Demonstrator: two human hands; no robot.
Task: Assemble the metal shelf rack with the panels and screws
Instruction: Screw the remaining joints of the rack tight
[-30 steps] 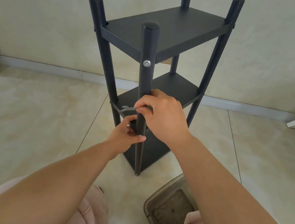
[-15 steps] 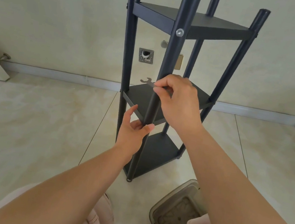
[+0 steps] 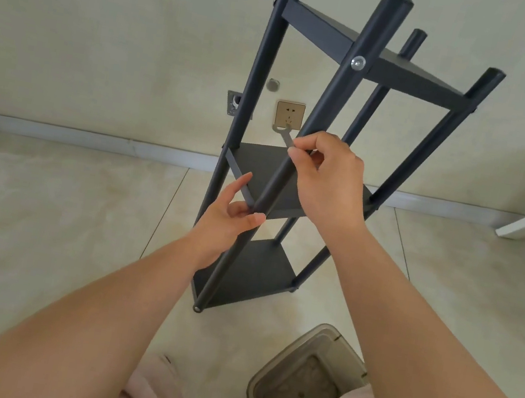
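- I see the dark three-tier metal shelf rack [image 3: 295, 183] standing tilted on the pale tiled floor [image 3: 43, 214], near the far wall.
- My right hand [image 3: 327, 178] pinches a small flat grey wrench [image 3: 284, 135] between thumb and forefinger, just beside the near post.
- My left hand [image 3: 226, 217] touches that post at the middle shelf corner, fingers loosely spread.
- A brown translucent plastic box [image 3: 302, 389] sits near right.

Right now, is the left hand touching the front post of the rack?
Touching. The head view shows the left hand with thumb and fingers against the front post at the middle shelf.
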